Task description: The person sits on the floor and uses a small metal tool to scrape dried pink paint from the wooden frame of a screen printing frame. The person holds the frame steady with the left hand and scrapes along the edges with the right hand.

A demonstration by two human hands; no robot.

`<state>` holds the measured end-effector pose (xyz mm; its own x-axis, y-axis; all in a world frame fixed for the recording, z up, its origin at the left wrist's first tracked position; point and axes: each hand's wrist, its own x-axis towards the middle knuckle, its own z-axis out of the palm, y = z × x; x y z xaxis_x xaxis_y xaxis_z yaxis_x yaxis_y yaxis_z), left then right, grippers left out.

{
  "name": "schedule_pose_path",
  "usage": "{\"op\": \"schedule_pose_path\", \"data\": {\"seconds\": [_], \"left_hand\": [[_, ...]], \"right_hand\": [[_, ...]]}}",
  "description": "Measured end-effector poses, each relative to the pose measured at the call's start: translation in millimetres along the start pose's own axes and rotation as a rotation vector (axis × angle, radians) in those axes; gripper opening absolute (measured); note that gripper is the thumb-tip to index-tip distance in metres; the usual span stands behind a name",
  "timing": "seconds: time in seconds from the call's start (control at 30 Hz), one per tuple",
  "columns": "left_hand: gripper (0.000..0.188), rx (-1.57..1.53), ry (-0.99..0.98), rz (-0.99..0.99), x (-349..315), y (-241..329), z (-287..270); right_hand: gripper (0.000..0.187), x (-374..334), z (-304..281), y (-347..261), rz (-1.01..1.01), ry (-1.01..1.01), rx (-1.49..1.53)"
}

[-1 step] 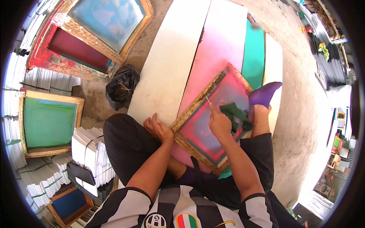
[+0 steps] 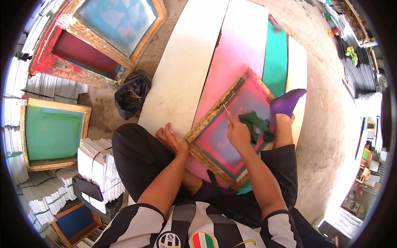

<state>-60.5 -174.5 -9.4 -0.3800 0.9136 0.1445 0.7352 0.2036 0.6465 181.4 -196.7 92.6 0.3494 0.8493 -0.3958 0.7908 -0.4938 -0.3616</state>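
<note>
A wood-framed printing screen (image 2: 206, 120) with a grey and pink-red mesh lies tilted across my lap. My right hand (image 2: 238, 134) is closed round a thin, pale, stick-like tool (image 2: 226, 108); its tip is at the mesh near the frame's upper-left side, and the rest is hidden by the fingers. My left hand (image 2: 173, 139) rests beside the frame's left corner, palm partly turned up, fingers loosely apart and holding nothing. A crumpled dark green cloth (image 2: 256, 121) lies on the mesh just right of my right hand.
Long white (image 2: 182, 62), pink (image 2: 235, 45) and green (image 2: 276, 58) boards lie under the screen. A black plastic bag (image 2: 133, 93) stands to the left. More framed screens, one with green mesh (image 2: 53, 132), and tied paper stacks (image 2: 99, 165) line the left side. My purple-socked foot (image 2: 287, 103) is at the right.
</note>
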Motion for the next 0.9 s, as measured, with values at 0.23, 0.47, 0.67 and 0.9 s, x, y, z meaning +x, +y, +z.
{"op": "schedule_pose_path", "data": {"seconds": [0.23, 0.47, 0.67, 0.9], "left_hand": [[0.035, -0.001, 0.021, 0.006, 0.6, -3.8, 3.3], [0.035, 0.012, 0.035, 0.055, -0.2, -2.0, 3.5], [0.033, 0.013, 0.035, 0.038, 0.2, -5.2, 2.2], [0.033, 0.001, 0.014, 0.043, -0.1, -3.5, 4.7]], "right_hand": [[0.043, -0.5, 27.8, 25.7, -0.132, 0.189, 0.145], [0.044, 17.5, 48.3, 52.0, -0.204, 0.150, 0.630], [0.042, 7.1, 32.8, 44.3, -0.233, 0.208, 0.106], [0.043, 27.9, 48.7, 69.1, -0.118, 0.015, 0.830]]}}
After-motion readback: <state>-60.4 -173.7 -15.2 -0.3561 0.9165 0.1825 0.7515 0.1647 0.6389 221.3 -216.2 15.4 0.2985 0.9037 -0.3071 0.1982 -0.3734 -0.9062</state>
